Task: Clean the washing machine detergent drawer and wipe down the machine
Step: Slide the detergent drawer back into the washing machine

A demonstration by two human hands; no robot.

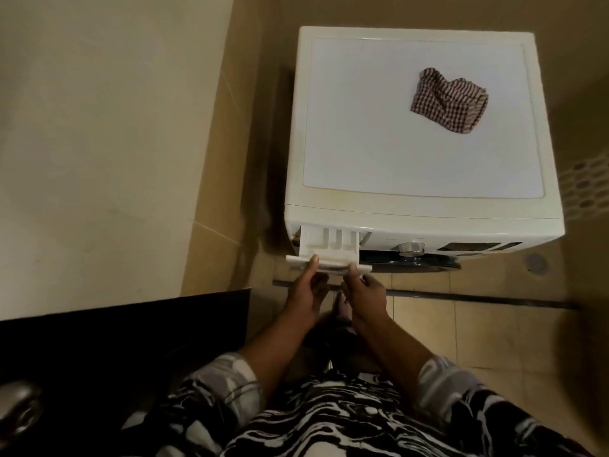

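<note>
Nearest the camera, both forearms reach forward from patterned sleeves (217,384) toward the front of the machine. The left hand (303,291) has its thumb on top of the front panel of the detergent drawer (329,247) near the panel's left end; the right hand (364,293) has its thumb on top toward the right end. The fingers of both hands curl under the panel and are hidden, so both hands are judged to be closed on the drawer front. The drawer sits at the upper left of the front of the washing machine (425,219), drawn partway out. Its long axis runs front to back, out of the machine toward the person, with the front panel set crosswise at the near end and the compartments open upward. Right of the drawer on the control panel is a round dial (411,248), with the dark door rim just below it. Farther back, a checked cloth (449,103) lies crumpled on the machine's lid, toward the right rear, well apart from the hands. Assessment: the task appears to be at an early stage. The drawer is not yet free of its housing, no cleaning of it is evident, and the cloth lies unused, so the wiping of the machine remains outstanding.
</note>
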